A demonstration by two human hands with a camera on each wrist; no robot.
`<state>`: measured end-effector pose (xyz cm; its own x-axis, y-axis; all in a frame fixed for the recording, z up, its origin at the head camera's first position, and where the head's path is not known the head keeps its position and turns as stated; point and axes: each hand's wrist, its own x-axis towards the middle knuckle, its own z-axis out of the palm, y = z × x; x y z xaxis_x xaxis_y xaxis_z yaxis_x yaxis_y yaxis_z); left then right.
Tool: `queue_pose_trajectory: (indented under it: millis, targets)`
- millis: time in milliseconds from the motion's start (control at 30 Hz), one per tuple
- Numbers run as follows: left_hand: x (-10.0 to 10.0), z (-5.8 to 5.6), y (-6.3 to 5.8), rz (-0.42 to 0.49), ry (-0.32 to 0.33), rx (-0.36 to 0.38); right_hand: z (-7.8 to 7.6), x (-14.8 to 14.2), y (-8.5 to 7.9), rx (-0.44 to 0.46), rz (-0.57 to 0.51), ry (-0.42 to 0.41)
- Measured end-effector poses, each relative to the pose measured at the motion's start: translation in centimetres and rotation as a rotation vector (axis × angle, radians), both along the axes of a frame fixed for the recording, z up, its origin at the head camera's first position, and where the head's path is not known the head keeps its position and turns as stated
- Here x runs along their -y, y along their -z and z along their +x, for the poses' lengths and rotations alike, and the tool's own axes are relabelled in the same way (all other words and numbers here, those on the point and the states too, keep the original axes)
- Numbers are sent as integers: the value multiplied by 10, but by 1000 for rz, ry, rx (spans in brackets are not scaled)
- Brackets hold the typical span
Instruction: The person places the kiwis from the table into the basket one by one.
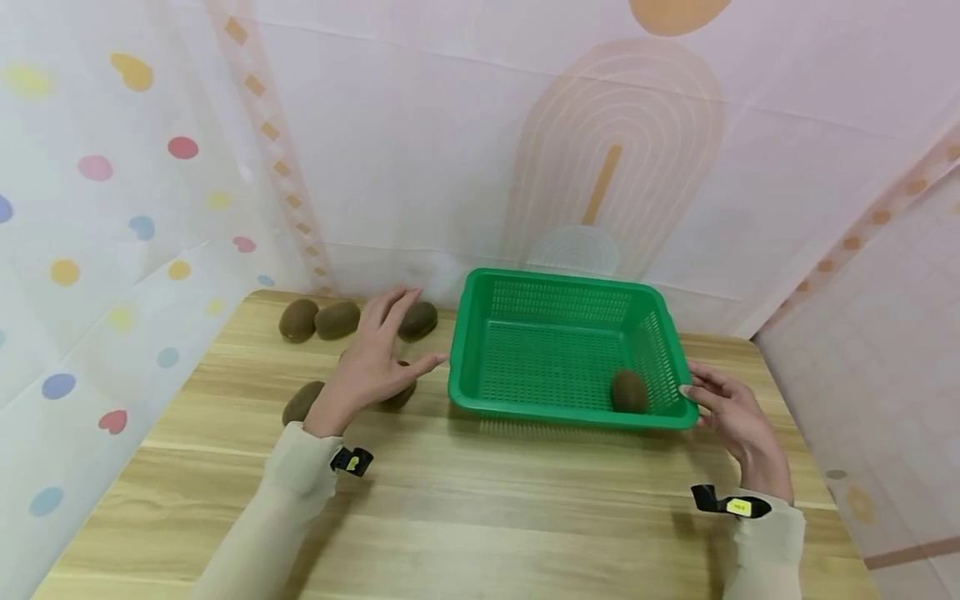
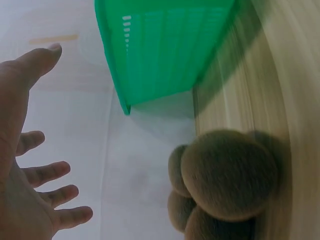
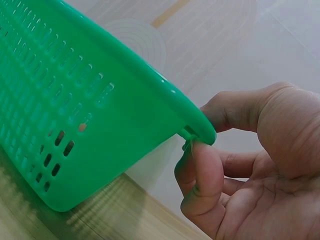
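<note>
Basket (image 1: 577, 417), one: green plastic, rectangular, slotted walls. Loose kiwis (image 1: 298, 322), at least five: brown, oval, fuzzy. Boxed kiwi (image 1: 629, 392), one: same kind, inside the basket.

My right hand (image 1: 735, 414) pinches the rim at its near corner — the boxed kiwi just across the wall from it. My left hand (image 1: 367, 358), empty, fingers spread, hovers among the loose kiwis — one under my thumb, one beside my fingertips, others to its left; the basket stands to its right.

Tabletop (image 1: 480, 517) below both hands: streaked pale wood. Patterned sheet (image 1: 420, 150) beyond them: whitish-pink, hung.
</note>
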<state>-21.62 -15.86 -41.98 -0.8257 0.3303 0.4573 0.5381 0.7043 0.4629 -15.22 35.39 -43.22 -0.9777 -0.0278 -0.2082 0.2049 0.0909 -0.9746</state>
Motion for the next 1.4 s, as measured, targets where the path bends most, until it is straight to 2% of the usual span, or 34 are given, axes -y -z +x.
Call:
queue_pose_trajectory:
  millis: [133,333,700,1167,1400]
  targets:
    - [8,1,4,-36,-11,-75,1,0,-1,14,22,11]
    - [24,4,9,-79,-48,-106,1,2,-1,4,12,7]
    - [53,18,24,-159,-147,-20,-1,1,0,-12,6,-5]
    - [82,31,45,-142,-178,-34,-2,2,0,-12,11,1]
    - [92,39,51,-144,-189,6,-1,2,0,-11,19,4]
